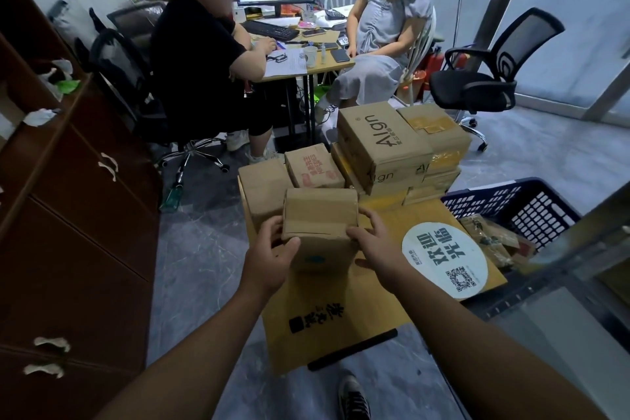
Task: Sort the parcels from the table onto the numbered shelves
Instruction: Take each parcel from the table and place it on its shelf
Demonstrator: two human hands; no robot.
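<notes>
**Item:** small parcel (320,215), a plain brown carton with a taped top.

**Location:** over the near half of the yellow surface (335,324), just in front of a plain box (264,186) and a red-printed box (313,167). Whether its base touches the surface cannot be told.

**Hold:** the left grip (272,249) curls round the parcel's left end, thumb across the near face. The right grip (375,242) curls round the right end, fingers hooked over the far edge. Both are closed on this one parcel and hold nothing else.

**Axis:** the long side runs left to right, straight from one grip to the other.

**Bearing:** the parcel lies midway between the grips, so neither is nearer and the load looks evenly shared. A grey metal frame (562,278) at the right edge is probably the shelving, though no numbers are legible. If so, the carry goes rightward with the right grip leading, past the blue basket (511,208). The Align carton (381,143) stands beyond, clear of that path.
</notes>
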